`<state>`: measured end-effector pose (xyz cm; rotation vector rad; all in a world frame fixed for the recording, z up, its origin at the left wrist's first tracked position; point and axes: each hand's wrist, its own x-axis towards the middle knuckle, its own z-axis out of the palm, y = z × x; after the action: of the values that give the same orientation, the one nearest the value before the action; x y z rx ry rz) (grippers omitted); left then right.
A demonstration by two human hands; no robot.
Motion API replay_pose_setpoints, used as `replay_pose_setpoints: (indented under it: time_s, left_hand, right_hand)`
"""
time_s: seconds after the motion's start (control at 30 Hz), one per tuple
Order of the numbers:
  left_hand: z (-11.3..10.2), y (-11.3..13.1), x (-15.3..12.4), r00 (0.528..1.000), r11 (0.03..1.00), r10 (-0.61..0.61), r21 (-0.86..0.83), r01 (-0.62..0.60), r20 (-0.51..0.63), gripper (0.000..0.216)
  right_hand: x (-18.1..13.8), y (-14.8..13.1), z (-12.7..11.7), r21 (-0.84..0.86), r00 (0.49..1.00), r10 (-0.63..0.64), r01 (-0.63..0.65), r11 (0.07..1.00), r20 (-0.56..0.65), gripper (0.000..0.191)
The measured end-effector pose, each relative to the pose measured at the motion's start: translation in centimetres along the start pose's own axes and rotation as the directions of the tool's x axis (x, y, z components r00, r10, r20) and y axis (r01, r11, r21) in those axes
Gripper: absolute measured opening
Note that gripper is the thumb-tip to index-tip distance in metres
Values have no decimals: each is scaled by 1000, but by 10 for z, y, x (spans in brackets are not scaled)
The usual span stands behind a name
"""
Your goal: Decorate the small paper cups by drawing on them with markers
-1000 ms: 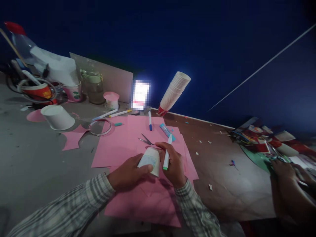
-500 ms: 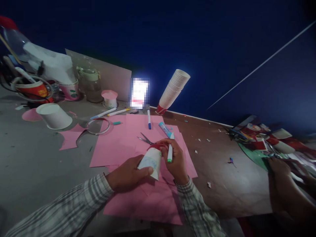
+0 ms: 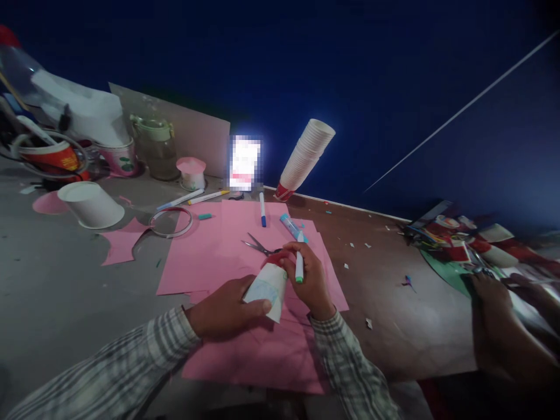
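Note:
My left hand (image 3: 223,306) is closed around a small white paper cup (image 3: 265,289), tilted, with a faint bluish patch and a green mark near its far end. At that end is a red curved part (image 3: 276,257); whether it belongs to the cup I cannot tell. In my right hand (image 3: 310,280) is a white marker with a green end (image 3: 299,265), held between the fingers while the fingertips touch the cup's far end. Just beyond lie open scissors (image 3: 258,245), their handles partly hidden. Pink paper sheets (image 3: 196,251) spread beneath both hands.
A glue-like blue tube (image 3: 291,226) and a blue-capped marker (image 3: 262,210) lie on the paper. Behind leans a tall stack of paper cups (image 3: 306,157). An upturned white cup (image 3: 91,205) stands left. Another person's hand (image 3: 490,291) is at the right.
The cup and both hands stay almost in place, with the right hand shifted slightly left. The whole view has moved a little.

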<state>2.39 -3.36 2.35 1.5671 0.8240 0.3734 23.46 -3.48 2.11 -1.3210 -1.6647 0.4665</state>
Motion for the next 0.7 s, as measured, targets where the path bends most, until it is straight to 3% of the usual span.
replay_pose_setpoints:
  time_s: [0.1,0.33,0.7]
  left_hand:
    - [0,0,0,1000,1000,-9,-13,9,-1,41]
    - [2,-1,0,1000,1000,-4,1,4,-26,43]
    - [3,-3,0,999,1000,-3,-21,2,-36,45]
  right_hand:
    - [-1,-2,2,-34,1000,-15,14,999,-16,8]
    - [-1,-6,5,-20,996,-72,71,997,-49,11]
    - [-3,-10,4,-30,997,-57,55,998,-54,11]
